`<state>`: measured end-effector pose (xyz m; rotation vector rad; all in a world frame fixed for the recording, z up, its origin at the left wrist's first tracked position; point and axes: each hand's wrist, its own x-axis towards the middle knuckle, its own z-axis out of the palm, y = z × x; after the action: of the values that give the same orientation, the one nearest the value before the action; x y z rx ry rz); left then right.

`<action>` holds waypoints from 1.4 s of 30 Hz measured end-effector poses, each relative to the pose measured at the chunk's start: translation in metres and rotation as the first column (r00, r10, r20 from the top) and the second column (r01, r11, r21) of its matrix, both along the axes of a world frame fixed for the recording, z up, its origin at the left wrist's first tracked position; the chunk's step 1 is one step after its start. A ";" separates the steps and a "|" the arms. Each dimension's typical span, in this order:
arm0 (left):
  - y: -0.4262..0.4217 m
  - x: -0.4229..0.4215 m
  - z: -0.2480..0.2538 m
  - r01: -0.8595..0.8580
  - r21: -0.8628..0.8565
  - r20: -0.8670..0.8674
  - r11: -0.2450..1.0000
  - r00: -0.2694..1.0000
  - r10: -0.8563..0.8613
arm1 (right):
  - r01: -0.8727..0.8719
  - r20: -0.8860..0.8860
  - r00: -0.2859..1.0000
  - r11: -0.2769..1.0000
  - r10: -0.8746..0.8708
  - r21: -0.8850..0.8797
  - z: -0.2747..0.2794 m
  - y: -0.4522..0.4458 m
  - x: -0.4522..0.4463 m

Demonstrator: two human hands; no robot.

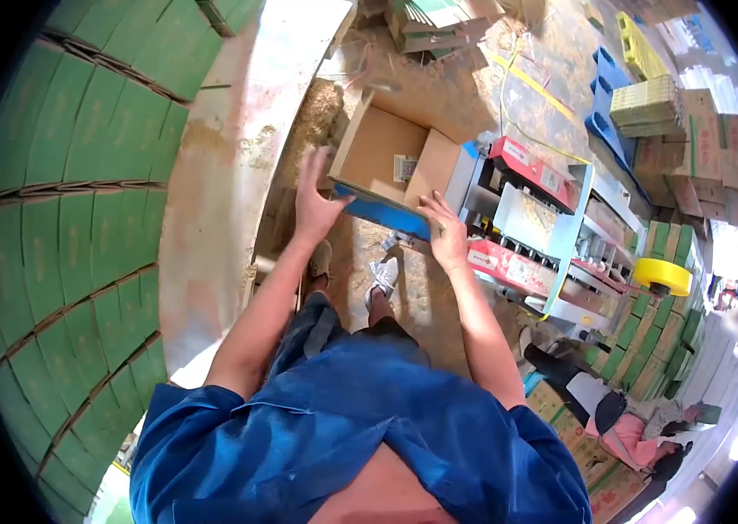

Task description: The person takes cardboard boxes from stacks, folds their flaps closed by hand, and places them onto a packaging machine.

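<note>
An open cardboard box (377, 157) stands in front of me with its inside facing up; a small printed label shows inside it. My left hand (318, 203) is at the box's near left corner, fingers spread and thumb at the edge. My right hand (446, 234) has its fingers on the near right corner of the box. Beneath the near side of the box runs a blue surface (384, 215). Whether my left palm presses on the box cannot be made out.
Green cartons (63, 218) are stacked at the left beside a pale worktop (212, 175). A red and blue machine (530, 223) with a yellow tape roll (661, 277) stands right. Another person (626, 437) is at lower right. Blue pallets (609, 113) lie beyond.
</note>
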<state>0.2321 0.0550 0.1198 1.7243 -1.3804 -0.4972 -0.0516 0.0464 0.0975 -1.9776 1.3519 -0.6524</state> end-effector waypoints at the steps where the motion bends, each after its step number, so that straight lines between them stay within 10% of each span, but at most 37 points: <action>1: -0.011 0.013 0.000 0.265 -0.031 -0.050 0.964 0.962 -0.267 | 0.030 -0.015 0.999 1.000 -0.030 0.009 -0.001 -0.002 0.001; 2: -0.023 0.014 0.001 0.336 0.015 -0.302 0.942 0.899 -0.316 | 0.043 -0.009 0.999 0.999 -0.043 0.011 0.008 -0.008 0.004; 5: -0.059 0.028 -0.010 0.463 0.275 -0.122 0.843 0.886 -0.447 | 0.107 -0.134 0.988 0.972 -0.080 0.209 0.022 -0.029 0.003; 8: -0.081 0.013 -0.006 0.216 0.380 0.089 0.899 0.959 -0.268 | 0.267 0.013 0.954 0.872 -0.298 0.410 0.013 -0.067 -0.009; 9: -0.081 0.007 -0.011 0.223 0.379 0.087 0.898 0.958 -0.274 | 0.386 -0.212 0.911 0.912 -0.353 0.139 0.011 -0.071 -0.008; 11: -0.094 -0.003 -0.034 0.151 -0.177 0.522 0.973 0.852 -0.037 | 0.427 -0.105 0.888 0.888 -0.447 -0.169 0.020 -0.094 0.003; 13: -0.104 0.001 -0.063 0.106 0.006 0.178 0.994 0.978 -0.105 | 0.269 -0.021 0.941 0.780 -0.339 -0.565 0.062 -0.127 0.030; 14: -0.094 0.001 -0.075 0.130 0.221 -0.194 0.967 0.977 -0.087 | 0.225 -0.016 0.961 0.808 -0.277 -0.544 0.065 -0.142 0.040; 17: -0.098 -0.002 -0.058 0.123 0.293 -0.100 0.948 0.990 -0.098 | 0.087 -0.417 0.898 0.985 -0.142 -0.147 0.044 -0.169 0.069; 20: -0.097 -0.003 -0.064 0.151 0.218 -0.104 0.964 0.986 -0.131 | 0.077 -0.367 0.927 0.997 -0.077 -0.013 0.035 -0.118 0.078; 27: -0.085 -0.056 -0.067 0.245 0.219 -0.011 0.944 0.968 -0.249 | -0.130 -0.675 0.737 0.974 -0.030 -0.185 -0.016 -0.035 0.014; 32: -0.098 -0.158 -0.077 0.353 0.282 0.074 0.892 0.919 -0.387 | 0.226 -0.537 0.783 0.948 -0.314 -0.225 -0.028 -0.023 -0.046; 34: -0.096 -0.201 -0.075 0.339 0.258 0.094 0.905 0.923 -0.373 | 0.167 -0.456 0.877 0.986 -0.152 -0.008 0.006 0.008 -0.060; 38: -0.096 -0.221 -0.101 0.596 0.123 -0.106 0.793 0.803 -0.587 | 0.206 -0.117 0.967 0.963 -0.228 -0.172 0.041 0.085 -0.039; 42: -0.065 -0.202 -0.061 0.750 0.199 -0.248 0.631 0.661 -0.708 | 0.251 -0.058 0.968 0.917 -0.246 0.311 0.028 0.149 -0.006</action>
<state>0.0298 -0.0101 0.0584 1.2116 -1.9576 -1.3134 -0.0572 0.1954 0.1253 -1.5753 1.6252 -0.4939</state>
